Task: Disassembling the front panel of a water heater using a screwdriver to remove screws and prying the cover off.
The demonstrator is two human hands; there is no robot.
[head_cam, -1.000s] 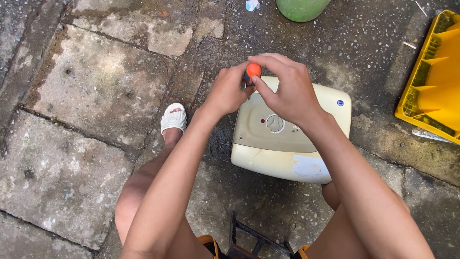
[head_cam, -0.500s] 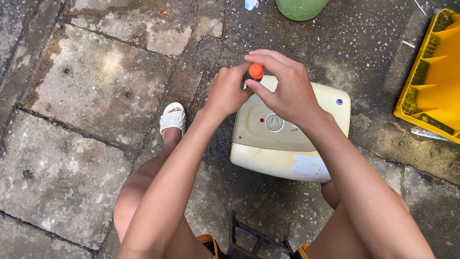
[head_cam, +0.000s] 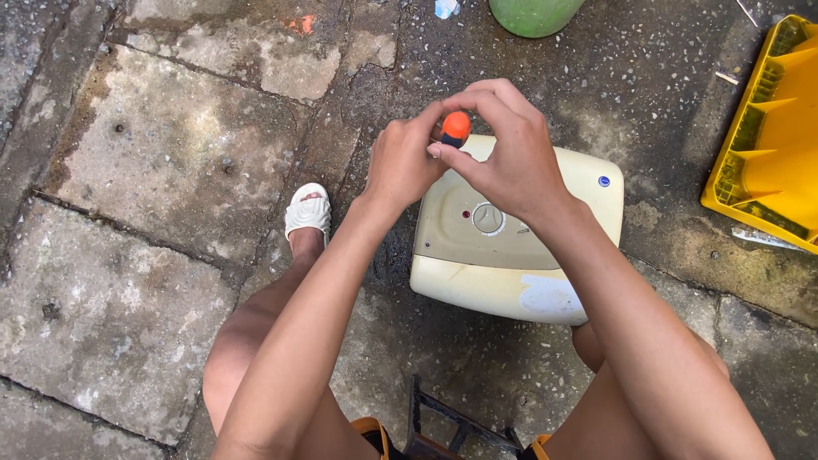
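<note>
Hands are meeting above the cream-coloured appliance (head_cam: 511, 238), and I am gripping a small tool with an orange cap (head_cam: 456, 126) between them. My right hand (head_cam: 511, 158) is curling over it from the right, thumb and fingertips pinched around the orange end. My left hand (head_cam: 400, 162) is closing in from the left, its fingers bent against the same tool just below the orange part, where a dark section is showing; most of the tool is hidden by my fingers, so I cannot tell its full shape. The tool is sitting over the far edge of the appliance, not clearly touching it.

The appliance is lying flat on the stone floor (head_cam: 170, 153) in front of my knees, rounded at the corners, with a round dial (head_cam: 488, 218) in the middle of its face, a small red dot to the left of the dial and a blue dot (head_cam: 603, 181) near the far right corner. A worn white patch is showing on its near edge.

My foot in a white sandal (head_cam: 308, 213) is resting on the floor just left of the appliance. A yellow plastic crate (head_cam: 771, 145) is standing well off to the right, and a green round container (head_cam: 532, 13) is sitting at the top edge. A black metal frame (head_cam: 452, 426) is poking out between my legs.
</note>
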